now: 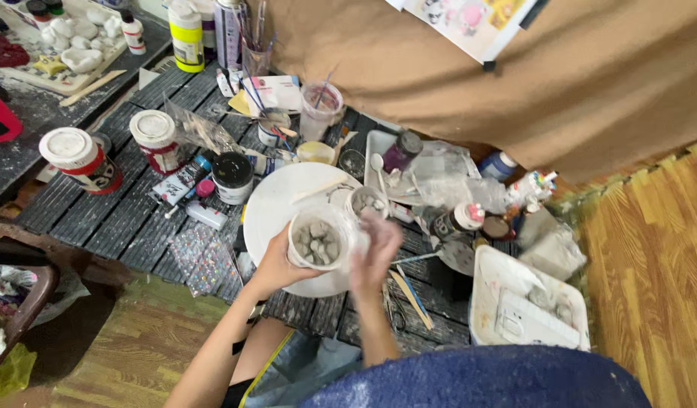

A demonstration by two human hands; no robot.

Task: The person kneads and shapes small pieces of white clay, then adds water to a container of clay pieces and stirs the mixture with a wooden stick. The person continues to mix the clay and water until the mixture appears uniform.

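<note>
We are holding a white cup (pixel 316 240) of pale grey lumps over the round white plate (pixel 288 200), above the dark slatted bench (pixel 106 215). Our left hand (pixel 276 264) is cupping it from below and the side, its grip curling around the cup's wall. Our right hand (pixel 375 249) is pressing against the cup's other side, blurred, so we cannot tell how its fingers are sitting. Just beyond the cup, a second small cup (pixel 366 200) is standing on the plate's edge. A black-lidded jar (pixel 232 176) is standing beside the plate, and a white tray (pixel 523 298) is lying to the right.
</note>
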